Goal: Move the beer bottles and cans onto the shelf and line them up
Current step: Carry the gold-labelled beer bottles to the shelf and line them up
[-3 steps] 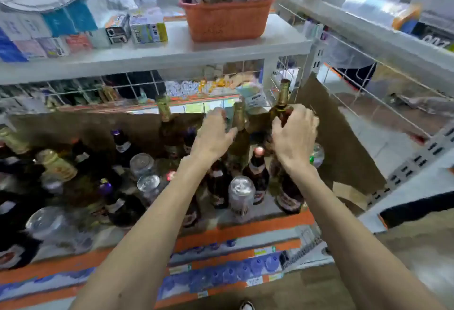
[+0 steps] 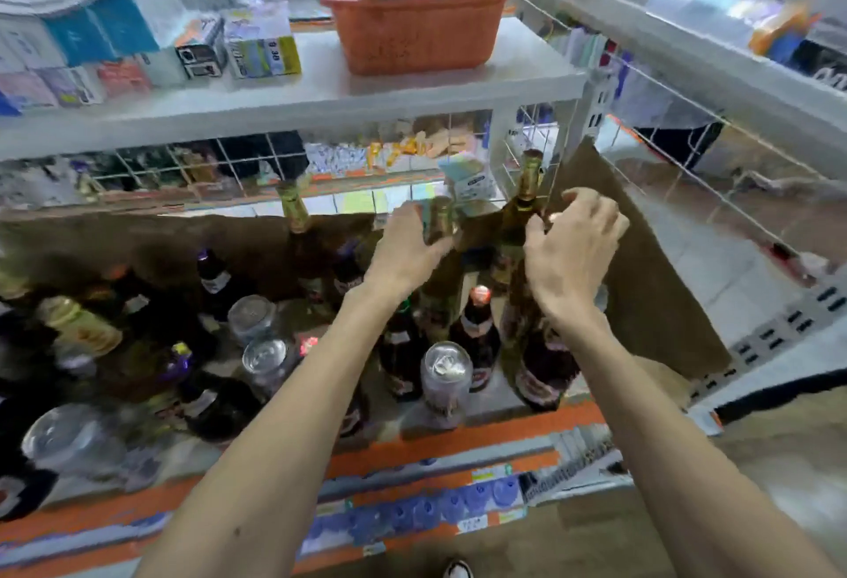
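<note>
My left hand [image 2: 408, 247] grips the gold-foil neck of a tall green bottle [image 2: 441, 222] at the back of the shelf. My right hand [image 2: 568, 252] hovers with loosely curled fingers beside a second tall gold-necked bottle [image 2: 522, 206], its thumb close to the neck; whether it touches is unclear. In front stand dark brown beer bottles [image 2: 476, 325] and a silver-topped can [image 2: 447, 371] on the shelf [image 2: 463, 437]. A third gold-necked bottle [image 2: 293, 210] stands further left.
More bottles and cans [image 2: 256, 362] crowd the shelf's left half. A brown cardboard sheet [image 2: 641, 279] lines the back and right side. Above runs a white shelf [image 2: 321, 96] with an orange basket [image 2: 417, 34] and small boxes. A wire rack stands at right.
My right hand has lifted off the right bottle's neck and opened a little. My left hand has stayed on its bottle.
</note>
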Available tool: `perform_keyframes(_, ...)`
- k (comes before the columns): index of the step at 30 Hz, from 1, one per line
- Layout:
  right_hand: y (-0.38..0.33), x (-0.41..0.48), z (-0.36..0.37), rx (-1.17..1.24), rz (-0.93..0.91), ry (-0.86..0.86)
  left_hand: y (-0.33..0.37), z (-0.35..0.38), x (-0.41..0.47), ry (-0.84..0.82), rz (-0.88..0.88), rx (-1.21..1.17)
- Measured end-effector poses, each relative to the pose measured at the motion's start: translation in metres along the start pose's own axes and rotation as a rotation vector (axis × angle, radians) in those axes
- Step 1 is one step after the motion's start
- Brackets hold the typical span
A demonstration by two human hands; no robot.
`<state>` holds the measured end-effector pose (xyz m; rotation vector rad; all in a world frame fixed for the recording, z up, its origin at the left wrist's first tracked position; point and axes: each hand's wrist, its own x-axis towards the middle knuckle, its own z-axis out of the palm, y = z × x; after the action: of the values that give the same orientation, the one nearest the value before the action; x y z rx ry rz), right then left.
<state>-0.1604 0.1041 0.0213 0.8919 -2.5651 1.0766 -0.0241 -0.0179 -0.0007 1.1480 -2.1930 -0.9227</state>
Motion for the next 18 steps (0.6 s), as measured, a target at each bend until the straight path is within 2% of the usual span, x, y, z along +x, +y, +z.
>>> perform_keyframes(3, 0.008, 0.014, 0.008, 0.054, 0.053, -0.064, 0.004, 0.01, 0.017, -0.106, -0.05, 0.0)
perform_keyframes(9, 0.013, 0.002, 0.013, 0.141, 0.182, -0.202, -0.013, 0.012, 0.033, -0.173, -0.058, 0.042)
perform_keyframes(12, 0.012, -0.01, 0.009, 0.173, 0.229, -0.205, -0.015, 0.011, 0.028, -0.148, -0.042, -0.014)
perform_keyframes(18, 0.007, -0.004, 0.013, 0.085, 0.198, -0.269, -0.01, 0.015, 0.018, -0.102, -0.004, -0.027)
